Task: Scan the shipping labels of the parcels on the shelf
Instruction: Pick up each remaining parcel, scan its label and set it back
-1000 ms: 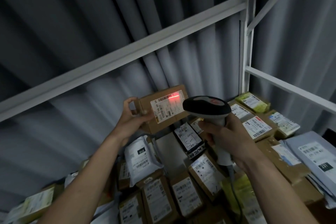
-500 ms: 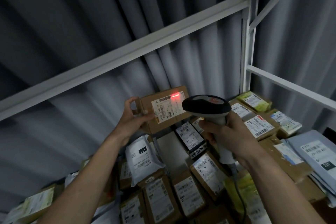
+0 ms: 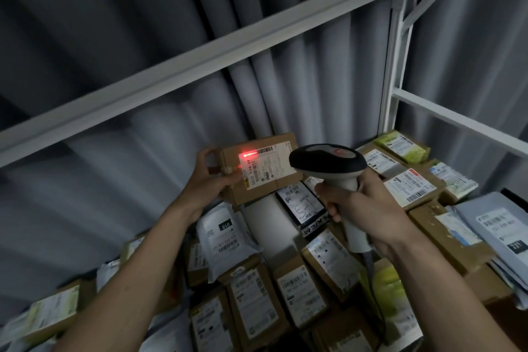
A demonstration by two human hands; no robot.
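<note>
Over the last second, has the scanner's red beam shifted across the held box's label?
Yes. The red beam has slid from the label's right end to its left top corner, toward the left hand.

Both forearms bare, reaching up and forward from the bottom edge, converging toward centre. Left hand (image 3: 210, 180) raised, wrist bent back slightly, grip on the end of a cardboard parcel (image 3: 258, 168): thumb curled over its near edge, fingers wrapped behind and mostly hidden, parcel held tilted with its label face toward the head camera. Right hand (image 3: 361, 207) lower and just right of it, fist wrapped round the handle of a handheld scanner (image 3: 328, 163), knuckles facing left, index finger position under the head can't be made out, wrist roughly in line with the forearm.
</note>
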